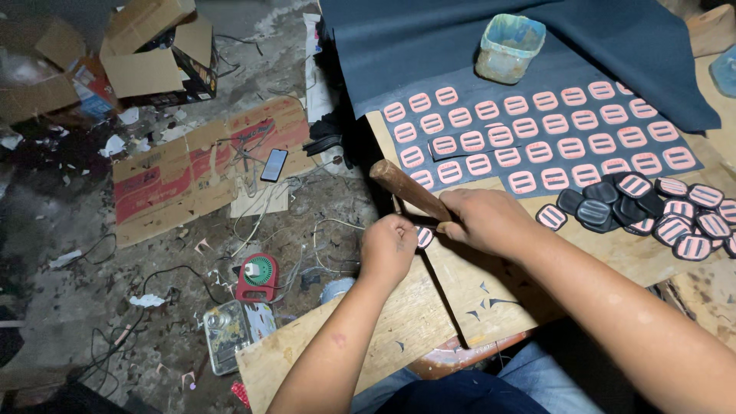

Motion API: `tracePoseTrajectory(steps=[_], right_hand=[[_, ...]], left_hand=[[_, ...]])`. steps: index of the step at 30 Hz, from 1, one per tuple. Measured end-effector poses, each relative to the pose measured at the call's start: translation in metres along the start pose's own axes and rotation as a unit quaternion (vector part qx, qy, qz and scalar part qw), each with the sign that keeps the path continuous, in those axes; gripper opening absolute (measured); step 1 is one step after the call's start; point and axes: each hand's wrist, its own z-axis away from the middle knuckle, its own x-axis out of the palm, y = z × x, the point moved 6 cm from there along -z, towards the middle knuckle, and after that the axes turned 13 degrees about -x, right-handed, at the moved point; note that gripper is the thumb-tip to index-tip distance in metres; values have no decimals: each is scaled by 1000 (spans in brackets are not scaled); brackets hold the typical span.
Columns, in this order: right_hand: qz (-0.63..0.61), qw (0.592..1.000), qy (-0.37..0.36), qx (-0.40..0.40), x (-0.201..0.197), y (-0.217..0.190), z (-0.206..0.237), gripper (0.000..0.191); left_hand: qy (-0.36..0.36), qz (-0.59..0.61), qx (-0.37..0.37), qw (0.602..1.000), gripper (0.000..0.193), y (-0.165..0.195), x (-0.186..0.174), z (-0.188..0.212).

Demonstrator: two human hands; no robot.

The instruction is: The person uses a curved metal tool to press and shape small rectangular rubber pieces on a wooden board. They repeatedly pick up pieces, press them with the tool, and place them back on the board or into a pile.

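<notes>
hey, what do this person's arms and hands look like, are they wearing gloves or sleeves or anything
No gloves and no sleeves in view: both forearms are bare down to the left hand and the right hand. No watch, ring or bracelet shows. The left forearm has a few small marks. Blue jeans show at the lap.

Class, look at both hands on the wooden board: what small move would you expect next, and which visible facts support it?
Probably a short downward tap of the wooden handle. The right hand grips it angled over the small pink-striped piece that the left hand pinches on the wooden board, with finished pieces piled nearby.
</notes>
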Motion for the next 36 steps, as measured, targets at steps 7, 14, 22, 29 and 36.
tracePoseTrajectory(steps=[7, 14, 22, 29, 36], right_hand=[[4, 998, -24, 55, 4, 5, -7, 31], [-11, 1000, -3, 14, 0, 3, 5, 30], [-28, 998, 23, 42, 11, 11, 1, 30], [-21, 999, 31, 20, 12, 14, 15, 31], [-44, 997, 59, 27, 14, 9, 5, 32]], left_hand=[[-70, 33, -36, 996, 10, -1, 1, -3], [-18, 8, -19, 1000, 9, 8, -3, 2], [-39, 11, -28, 999, 8, 3, 2, -3], [-24, 25, -26, 999, 9, 2, 2, -2], [-39, 15, -42, 998, 10, 6, 2, -2]])
